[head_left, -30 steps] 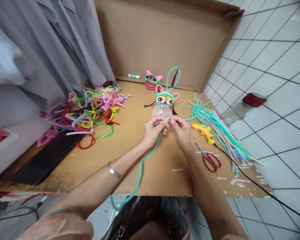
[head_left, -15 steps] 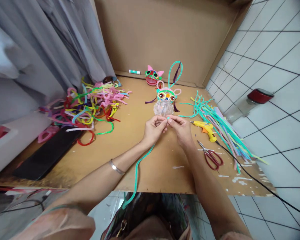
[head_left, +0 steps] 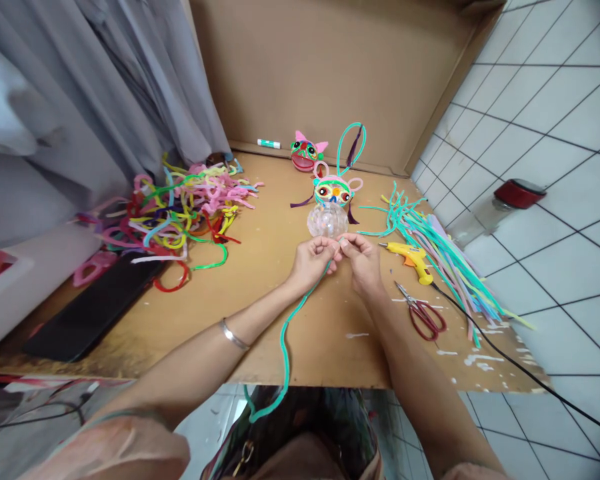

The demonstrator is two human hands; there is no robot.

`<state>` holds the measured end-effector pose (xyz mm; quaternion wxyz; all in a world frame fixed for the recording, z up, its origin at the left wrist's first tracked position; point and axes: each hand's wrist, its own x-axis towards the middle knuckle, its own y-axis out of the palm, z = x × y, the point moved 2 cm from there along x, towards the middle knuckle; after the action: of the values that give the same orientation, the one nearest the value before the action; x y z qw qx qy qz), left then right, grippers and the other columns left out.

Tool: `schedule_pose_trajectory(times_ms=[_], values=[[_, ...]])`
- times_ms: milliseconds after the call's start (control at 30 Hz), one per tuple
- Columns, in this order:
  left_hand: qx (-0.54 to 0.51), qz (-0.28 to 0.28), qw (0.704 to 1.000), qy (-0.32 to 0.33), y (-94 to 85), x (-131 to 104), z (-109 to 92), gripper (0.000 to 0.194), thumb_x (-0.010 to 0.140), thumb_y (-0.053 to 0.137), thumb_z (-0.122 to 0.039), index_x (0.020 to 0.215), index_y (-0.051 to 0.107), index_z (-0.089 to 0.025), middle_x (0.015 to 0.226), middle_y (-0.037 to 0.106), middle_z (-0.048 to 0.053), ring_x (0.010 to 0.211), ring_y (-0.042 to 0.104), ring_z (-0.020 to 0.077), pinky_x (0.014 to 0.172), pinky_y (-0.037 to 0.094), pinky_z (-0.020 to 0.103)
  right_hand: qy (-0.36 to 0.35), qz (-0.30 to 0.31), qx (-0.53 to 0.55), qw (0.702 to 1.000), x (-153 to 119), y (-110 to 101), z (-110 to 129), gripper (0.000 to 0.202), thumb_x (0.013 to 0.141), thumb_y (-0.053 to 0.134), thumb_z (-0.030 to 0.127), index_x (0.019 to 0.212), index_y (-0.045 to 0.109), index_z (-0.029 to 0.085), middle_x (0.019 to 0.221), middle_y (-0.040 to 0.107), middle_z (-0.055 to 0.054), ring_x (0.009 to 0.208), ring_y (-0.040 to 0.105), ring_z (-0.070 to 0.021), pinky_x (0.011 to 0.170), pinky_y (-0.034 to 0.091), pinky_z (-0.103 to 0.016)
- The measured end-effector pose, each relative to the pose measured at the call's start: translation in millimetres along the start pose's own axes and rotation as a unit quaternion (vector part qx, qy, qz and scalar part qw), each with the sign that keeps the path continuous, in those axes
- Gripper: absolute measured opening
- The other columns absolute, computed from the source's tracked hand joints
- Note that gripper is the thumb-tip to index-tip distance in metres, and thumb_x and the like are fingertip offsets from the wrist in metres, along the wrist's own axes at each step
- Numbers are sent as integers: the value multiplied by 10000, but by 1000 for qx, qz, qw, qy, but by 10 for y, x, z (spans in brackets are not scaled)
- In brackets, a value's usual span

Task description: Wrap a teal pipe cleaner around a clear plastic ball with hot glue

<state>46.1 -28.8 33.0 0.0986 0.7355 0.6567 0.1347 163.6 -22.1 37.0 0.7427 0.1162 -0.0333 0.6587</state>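
Observation:
A long teal pipe cleaner (head_left: 286, 347) runs from my fingertips down past the table's front edge and bends back up near my lap. My left hand (head_left: 313, 260) pinches it near its upper end. Close beside it, my right hand (head_left: 363, 260) is closed at thumb and forefinger on the same end, which the fingers mostly hide. Just beyond my hands stands a clear faceted ball (head_left: 327, 219). Behind that ball is a decorated head (head_left: 333, 192) with big eyes, pink loop ears, a tall teal loop and dark tassels.
A second pink-eared head (head_left: 305, 155) and a glue stick (head_left: 269, 143) are at the back. To the left lie tangled pipe cleaners (head_left: 180, 207) and a black slab (head_left: 93, 310). On the right are a yellow glue gun (head_left: 413, 257) with cord, red-handled scissors (head_left: 423, 313) and straight pipe cleaners (head_left: 445, 260).
My hands have shifted slightly toward me, and their fingertips have drawn a little apart. The pipe cleaner's hanging length has swung to the right and sags in a wider bend.

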Motion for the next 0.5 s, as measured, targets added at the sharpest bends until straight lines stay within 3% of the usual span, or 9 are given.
schedule_pose_trajectory(times_ms=[167, 300, 500], values=[[24, 10, 999, -23, 7, -2, 59, 372, 709, 762, -505, 696, 593, -175, 482, 574, -45, 346, 429, 58, 373, 301, 194, 11, -46, 0, 999, 25, -18, -76, 253, 625, 739, 414, 751, 666, 207, 658, 631, 34, 618, 545, -120, 677, 473, -281], [44, 8, 999, 1, -7, -23, 69, 380, 706, 750, -521, 669, 582, -182, 436, 510, -67, 345, 372, 49, 389, 254, 193, 30, -78, 21, 996, 31, -5, -132, 267, 582, 727, 412, 735, 656, 205, 679, 657, 28, 633, 545, -121, 697, 467, -278], [40, 3, 999, -10, -4, -27, 111, 374, 661, 749, -512, 675, 587, -175, 421, 459, -83, 349, 329, 45, 397, 215, 193, 37, -85, 23, 995, 16, 60, -196, 323, 581, 725, 486, 708, 654, 198, 600, 617, 33, 565, 497, -111, 599, 434, -258]])
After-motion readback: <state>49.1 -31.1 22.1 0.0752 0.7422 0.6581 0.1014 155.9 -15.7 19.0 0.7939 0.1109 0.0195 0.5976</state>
